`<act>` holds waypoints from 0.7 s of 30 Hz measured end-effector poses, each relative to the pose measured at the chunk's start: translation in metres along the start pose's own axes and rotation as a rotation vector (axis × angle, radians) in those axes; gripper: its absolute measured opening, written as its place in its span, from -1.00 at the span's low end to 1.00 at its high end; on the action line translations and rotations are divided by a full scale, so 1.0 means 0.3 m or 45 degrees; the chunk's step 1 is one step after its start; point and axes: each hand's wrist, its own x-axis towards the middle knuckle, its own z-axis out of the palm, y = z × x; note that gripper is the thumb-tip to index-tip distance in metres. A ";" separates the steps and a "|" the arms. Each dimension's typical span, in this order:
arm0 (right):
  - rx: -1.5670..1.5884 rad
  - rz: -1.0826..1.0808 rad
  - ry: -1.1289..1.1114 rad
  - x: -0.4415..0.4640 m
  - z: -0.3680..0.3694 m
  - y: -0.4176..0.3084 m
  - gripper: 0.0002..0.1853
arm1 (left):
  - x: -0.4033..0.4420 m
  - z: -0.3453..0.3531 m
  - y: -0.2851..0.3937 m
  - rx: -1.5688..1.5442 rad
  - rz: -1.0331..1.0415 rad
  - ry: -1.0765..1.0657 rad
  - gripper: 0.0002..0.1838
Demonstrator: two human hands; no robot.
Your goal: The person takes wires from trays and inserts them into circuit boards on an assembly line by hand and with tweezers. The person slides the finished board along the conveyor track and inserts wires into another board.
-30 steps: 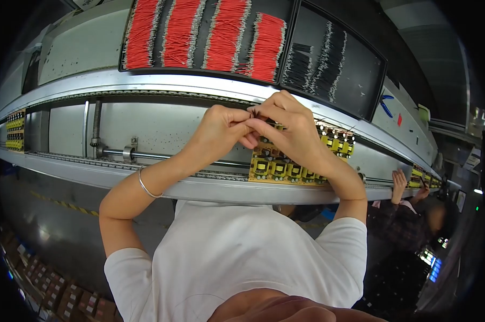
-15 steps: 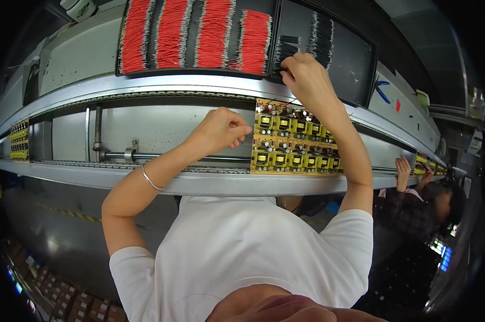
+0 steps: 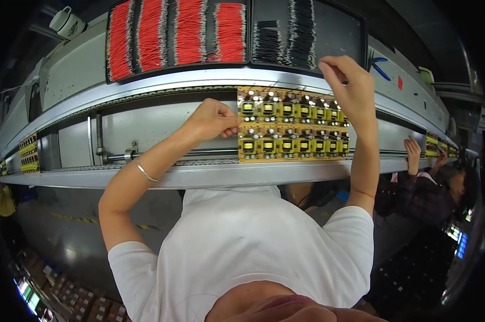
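Observation:
A yellow circuit board panel [image 3: 293,125] with rows of yellow-black transformers lies across the conveyor rails. My left hand [image 3: 213,119] is closed at the panel's left edge, fingertips curled together; whatever they hold, if anything, is hidden. Above the panel's right end hovers my right hand [image 3: 351,80], thumb and forefinger pinched near the front edge of the black tray [image 3: 342,43]. Anything in that pinch is too small to make out. Bundles of black wires [image 3: 300,37] lie in this tray, left of my right hand. Thin dark wires stand up from the panel's far edge.
Bundles of red wires [image 3: 187,32] fill the tray [image 3: 167,67] at the left. Blue-handled pliers [image 3: 381,70] lie on the right bench near a red piece [image 3: 399,82]. A white mug [image 3: 66,22] stands far left. At the right, another person's hand [image 3: 412,153] is near another panel [image 3: 432,144].
My right hand has moved right, away from the black wires, to above the panel's right end. My left hand now sits closer against the panel's left edge. The whole view has shifted slightly.

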 end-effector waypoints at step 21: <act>-0.177 -0.343 -0.210 -0.003 -0.136 0.474 -0.94 | -0.161 0.069 0.102 0.249 -0.065 0.516 -0.87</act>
